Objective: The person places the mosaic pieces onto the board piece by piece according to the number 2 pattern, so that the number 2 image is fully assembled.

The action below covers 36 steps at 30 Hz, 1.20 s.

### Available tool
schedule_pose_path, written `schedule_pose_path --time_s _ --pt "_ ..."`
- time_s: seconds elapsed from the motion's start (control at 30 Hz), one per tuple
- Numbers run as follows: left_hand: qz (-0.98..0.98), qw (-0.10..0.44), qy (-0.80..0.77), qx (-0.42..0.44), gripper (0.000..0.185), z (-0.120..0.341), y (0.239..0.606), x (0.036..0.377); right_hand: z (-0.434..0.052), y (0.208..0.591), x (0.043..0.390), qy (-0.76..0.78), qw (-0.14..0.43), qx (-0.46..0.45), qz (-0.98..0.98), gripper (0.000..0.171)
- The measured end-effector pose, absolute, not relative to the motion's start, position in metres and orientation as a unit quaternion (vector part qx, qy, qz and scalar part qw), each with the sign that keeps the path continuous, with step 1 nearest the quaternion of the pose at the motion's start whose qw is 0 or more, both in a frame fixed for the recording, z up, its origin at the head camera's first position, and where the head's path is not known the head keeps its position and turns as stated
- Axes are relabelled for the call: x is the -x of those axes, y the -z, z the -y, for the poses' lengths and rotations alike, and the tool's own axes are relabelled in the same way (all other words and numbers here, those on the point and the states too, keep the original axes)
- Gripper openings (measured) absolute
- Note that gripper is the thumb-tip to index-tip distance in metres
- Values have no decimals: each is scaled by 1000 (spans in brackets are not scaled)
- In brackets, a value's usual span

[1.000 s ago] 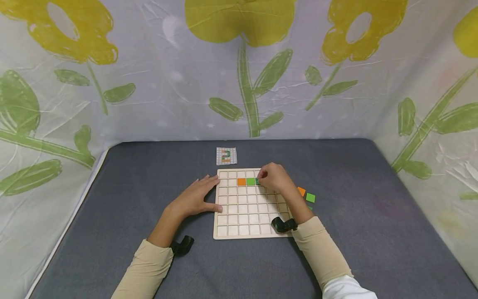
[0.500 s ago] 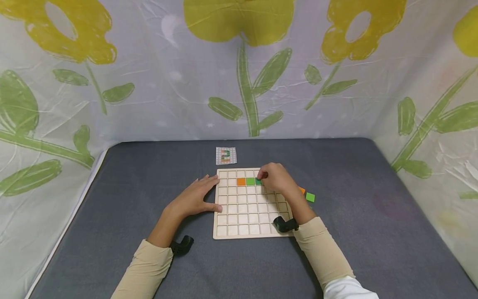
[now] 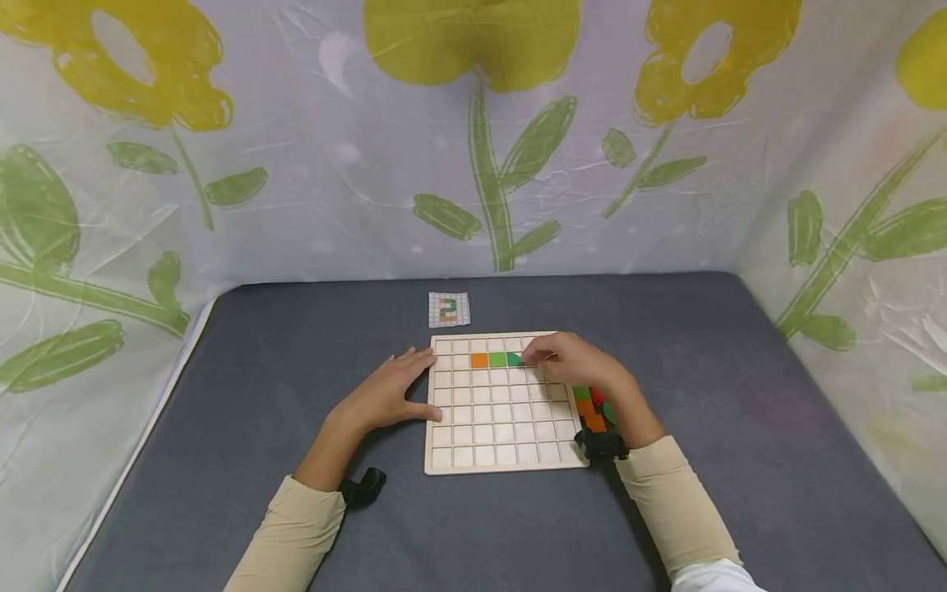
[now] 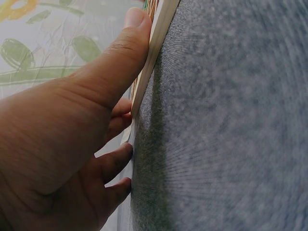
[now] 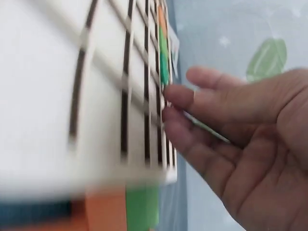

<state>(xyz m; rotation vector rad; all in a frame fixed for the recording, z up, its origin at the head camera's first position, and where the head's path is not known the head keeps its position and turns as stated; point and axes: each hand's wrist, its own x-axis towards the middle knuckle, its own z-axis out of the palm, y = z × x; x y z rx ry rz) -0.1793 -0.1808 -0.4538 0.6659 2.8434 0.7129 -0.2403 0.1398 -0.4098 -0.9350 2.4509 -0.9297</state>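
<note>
Loosely parted right fingers (image 5: 202, 102) bend near bare squares (image 3: 517, 377), left fingers (image 3: 418, 359) spread at the board's edge (image 3: 429, 444).

Head view: the right hand (image 3: 565, 359) hides part of the board (image 3: 481, 413), its forearm (image 3: 638, 409) part of the loose tiles (image 3: 584, 408); fine detail on the card (image 3: 449, 310) is too small to tell. Right wrist view: near board blurred, tiles cropped below. Left wrist view: board cropped above.
</note>
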Motion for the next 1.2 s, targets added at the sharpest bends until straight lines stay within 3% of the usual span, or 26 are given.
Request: schedule_pose_path --time_s 0.23,0.4,0.83,1.2 --pt "-945 69 -237 -215 97 181 454 181 -179 407 233 298 139 287 -900 21" --pt "-945 70 -237 -214 98 182 454 180 -195 408 233 244 162 251 -923 27" --pt "-946 72 -234 -211 99 181 456 179 -191 415 234 275 167 252 -913 11" --pt "-946 73 -235 -211 99 180 455 180 -193 421 239 359 171 191 -897 13"
